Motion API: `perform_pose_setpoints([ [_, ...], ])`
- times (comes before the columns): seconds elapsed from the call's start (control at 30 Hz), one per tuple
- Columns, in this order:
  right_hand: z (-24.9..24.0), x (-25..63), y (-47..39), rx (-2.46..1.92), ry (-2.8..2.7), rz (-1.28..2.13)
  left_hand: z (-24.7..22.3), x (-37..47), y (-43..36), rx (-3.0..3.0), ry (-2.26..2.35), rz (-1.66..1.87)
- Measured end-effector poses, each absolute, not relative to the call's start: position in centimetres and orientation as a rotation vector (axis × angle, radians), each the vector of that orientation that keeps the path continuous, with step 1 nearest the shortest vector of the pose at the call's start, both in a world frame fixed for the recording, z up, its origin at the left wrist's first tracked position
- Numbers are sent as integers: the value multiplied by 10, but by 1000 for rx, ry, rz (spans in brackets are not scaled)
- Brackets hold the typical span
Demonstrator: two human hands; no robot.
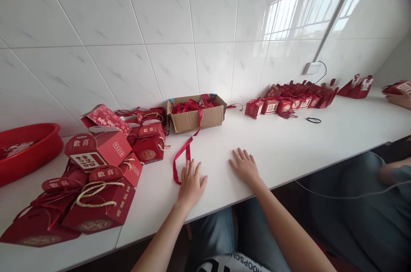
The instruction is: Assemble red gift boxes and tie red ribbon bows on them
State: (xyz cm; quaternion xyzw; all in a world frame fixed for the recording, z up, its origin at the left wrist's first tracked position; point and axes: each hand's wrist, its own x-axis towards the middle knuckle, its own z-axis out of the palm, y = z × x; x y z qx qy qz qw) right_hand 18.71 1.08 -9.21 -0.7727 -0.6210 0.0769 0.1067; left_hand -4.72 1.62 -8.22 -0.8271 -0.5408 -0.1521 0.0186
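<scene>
My left hand (192,183) lies flat on the white table (212,152), fingers spread, just right of a loop of red ribbon (183,149). That ribbon trails over the front of a cardboard box (196,121) full of tangled red ribbon. Palm down, my right hand (245,165) rests on the bare tabletop with its fingers apart and nothing in it. Left of my left hand stands a pile of red gift boxes (111,152), some with gold cord handles (96,194).
Rows of small red boxes (285,103) stand along the wall to the right, near a black band (314,120). A red basin (48,146) sits far left. Another person's hand (400,100) touches a red box (396,88) at the far right. A socket (312,68) is on the wall.
</scene>
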Motion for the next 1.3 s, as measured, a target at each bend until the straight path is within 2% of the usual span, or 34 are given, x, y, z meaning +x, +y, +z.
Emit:
perform_pose_setpoints([
  [0.2,-91,190,11,-2290,-1804,221,-83,-43,13,-2338,-1883,-594],
  [0.57,-86,185,13,-2311,-1777,213,-70,-46,52,-2819,-1349,-497],
  [1.0,-81,172,17,-2381,-1685,186,-84,-45,66,-2936,-1187,-531],
  [1.3,-92,130,-23,-2516,-1482,156,-90,-36,72,-2924,-1171,-588],
])
